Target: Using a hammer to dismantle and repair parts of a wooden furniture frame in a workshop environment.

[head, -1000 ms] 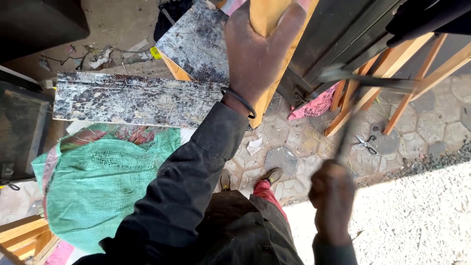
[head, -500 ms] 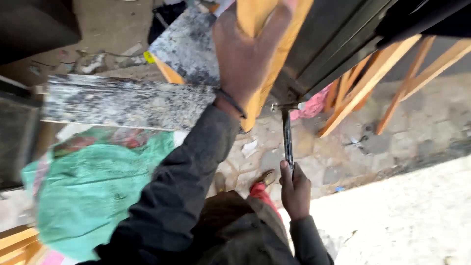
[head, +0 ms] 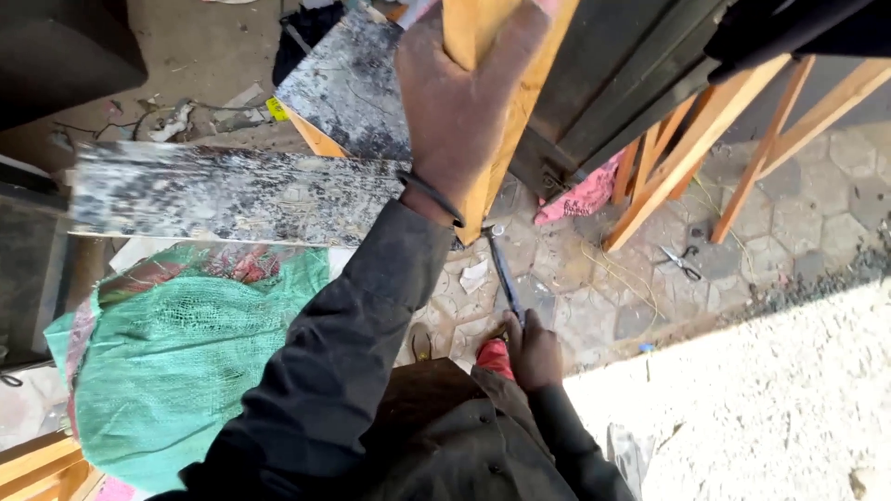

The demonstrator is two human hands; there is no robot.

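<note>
Nearest you, your right hand (head: 534, 353) is closed round the handle of a hammer (head: 502, 267) — a slim dark tool whose metal head sits just at the lower end of the beam (head: 497, 111). The handle runs down from there to your fist, low over the paving (head: 594, 306).

Above it, your left hand (head: 459, 111) grips the beam, fingers wrapped across its face, a dark band at the wrist. The beam is pale yellow-orange wood, square-edged and clean, and it rises out of the top of the view, tilted slightly to the right.

To the left, a green mesh sack (head: 176, 362) lies bulging on the ground, with red showing through near its top. Beyond it, a weathered grey plank (head: 232, 193) lies crosswise and reaches to your left sleeve.

Farther right, a crumpled pink bag (head: 585, 197) sits at the foot of a dark metal door (head: 622, 83). Scissors (head: 682, 264) lie on the paving near slanted wooden legs (head: 687, 158) — all the same pale wood as your beam.
</note>
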